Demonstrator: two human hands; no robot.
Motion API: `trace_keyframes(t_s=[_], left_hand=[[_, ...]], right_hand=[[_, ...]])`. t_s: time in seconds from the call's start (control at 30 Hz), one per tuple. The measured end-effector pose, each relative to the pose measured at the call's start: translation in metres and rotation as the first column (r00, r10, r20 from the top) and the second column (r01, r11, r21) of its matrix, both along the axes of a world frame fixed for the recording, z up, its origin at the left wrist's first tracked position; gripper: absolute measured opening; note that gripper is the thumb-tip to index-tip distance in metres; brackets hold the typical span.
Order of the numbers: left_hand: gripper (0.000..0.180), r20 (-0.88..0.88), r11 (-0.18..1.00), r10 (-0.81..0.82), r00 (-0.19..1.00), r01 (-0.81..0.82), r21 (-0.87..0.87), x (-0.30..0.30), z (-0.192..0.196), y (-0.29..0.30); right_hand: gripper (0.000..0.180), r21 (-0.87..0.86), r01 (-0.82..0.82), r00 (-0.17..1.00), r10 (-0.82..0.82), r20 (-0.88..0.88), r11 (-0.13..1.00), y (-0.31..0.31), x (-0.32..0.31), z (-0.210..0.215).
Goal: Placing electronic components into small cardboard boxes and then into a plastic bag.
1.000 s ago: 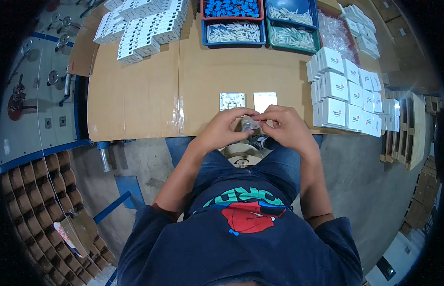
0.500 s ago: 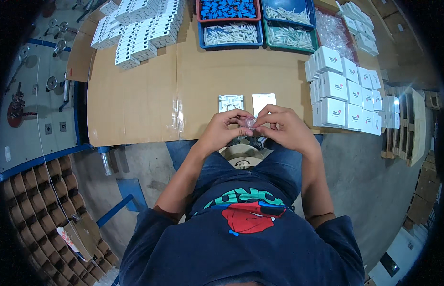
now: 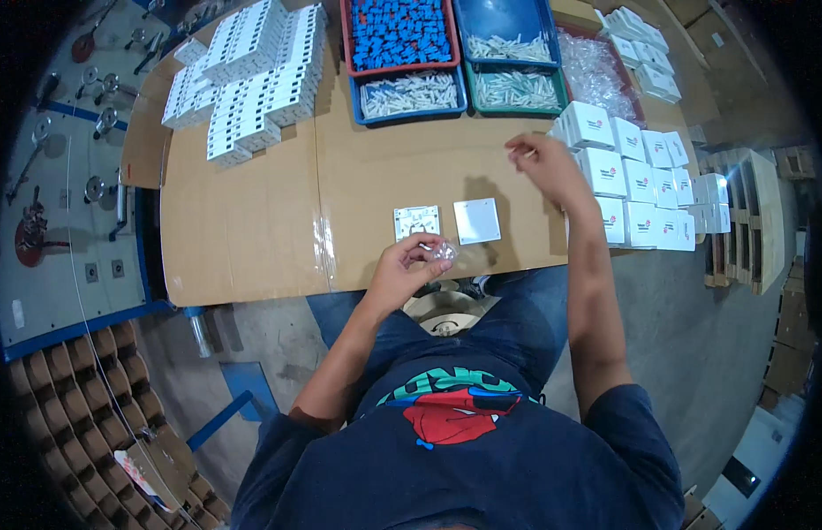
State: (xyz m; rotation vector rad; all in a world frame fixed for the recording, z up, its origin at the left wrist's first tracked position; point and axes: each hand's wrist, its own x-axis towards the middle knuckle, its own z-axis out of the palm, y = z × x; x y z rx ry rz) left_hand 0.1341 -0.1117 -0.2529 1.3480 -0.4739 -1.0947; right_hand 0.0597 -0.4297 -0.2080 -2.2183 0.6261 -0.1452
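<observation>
At near centre, clear plastic (image 3: 445,252) is pinched by the left hand (image 3: 400,270); nearer the far green tray (image 3: 521,113), the half-open, seemingly empty right hand (image 3: 550,168) is raised.

Green block lettering (image 3: 464,382) arcs across the dark shirt (image 3: 367,468), right next to a red graphic (image 3: 455,420)! Over on the right, stacked white boxes (image 3: 639,193) flash small red marks (image 3: 613,171) with dark print, too tiny to read surely.
</observation>
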Motion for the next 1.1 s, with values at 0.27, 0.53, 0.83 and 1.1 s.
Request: trace_keyframes(t_s=[0.27,0.53,0.83,1.1], left_hand=[[0.039,0.206,0.998,-0.048,0.977,0.040,0.040,-0.021,-0.009,0.007],[0.039,0.247,0.997,-0.055,0.967,0.041,0.063,-0.028,0.000,0.016],[0.039,0.290,0.996,-0.064,0.955,0.046,0.070,-0.026,0.001,0.010],[0.039,0.265,0.997,-0.037,0.963,0.019,0.070,-0.022,0.000,0.011]], right_hand=[[0.022,-0.433,0.183,0.983,-0.172,0.065,0.882,-0.120,0.093,-0.074],[0.035,-0.431,-0.062,0.997,0.033,-0.074,0.900,-0.120,0.131,-0.101],[0.041,-0.471,0.022,0.999,-0.002,0.043,0.882,-0.145,0.146,-0.128],[0.022,-0.365,0.150,0.988,-0.151,0.027,0.919,-0.150,0.135,-0.095]])
